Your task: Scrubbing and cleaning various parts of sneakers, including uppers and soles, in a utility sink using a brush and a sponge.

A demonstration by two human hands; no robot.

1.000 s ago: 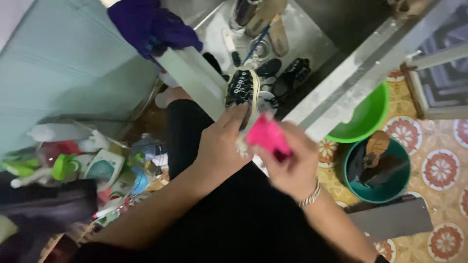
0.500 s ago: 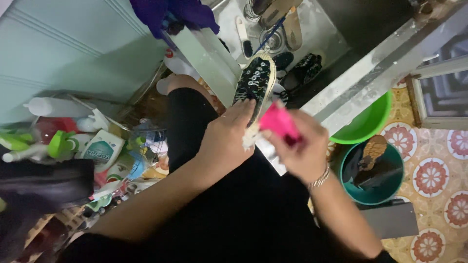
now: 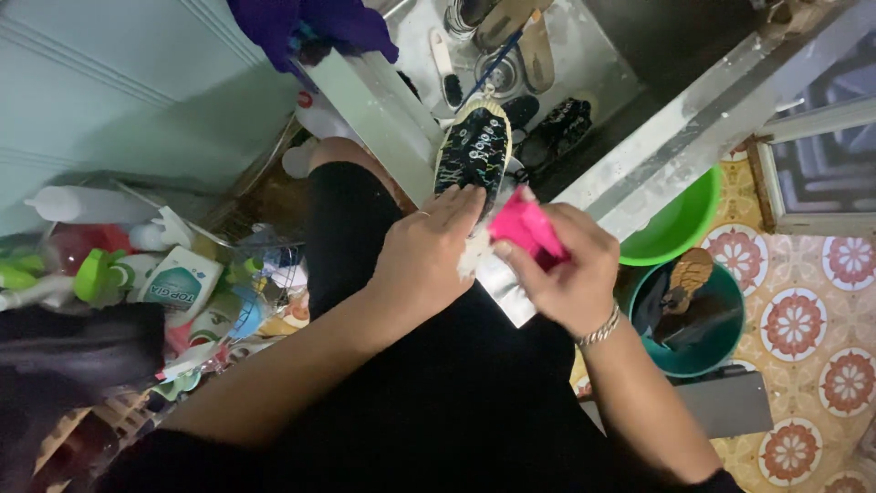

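My left hand (image 3: 424, 260) grips the heel end of a black patterned shoe (image 3: 472, 155) with a pale rim, holding it over the edge of a metal sink (image 3: 593, 64). My right hand (image 3: 561, 274), a bracelet on its wrist, is closed on a bright pink scrub brush (image 3: 527, 228) pressed against the shoe's near end, where white foam shows. Both hands sit above my lap in black clothing.
In the sink lie more shoes and sandals (image 3: 552, 128). A green basin (image 3: 680, 224) and a teal bucket (image 3: 693, 315) holding footwear stand at right on patterned floor tiles. Bottles and a spray bottle (image 3: 178, 278) crowd the left. A purple cloth (image 3: 310, 23) hangs above.
The view has shifted, so the hands and shoe sit lower in frame. The pink brush has moved along the shoe's near end while my left hand keeps hold of it.
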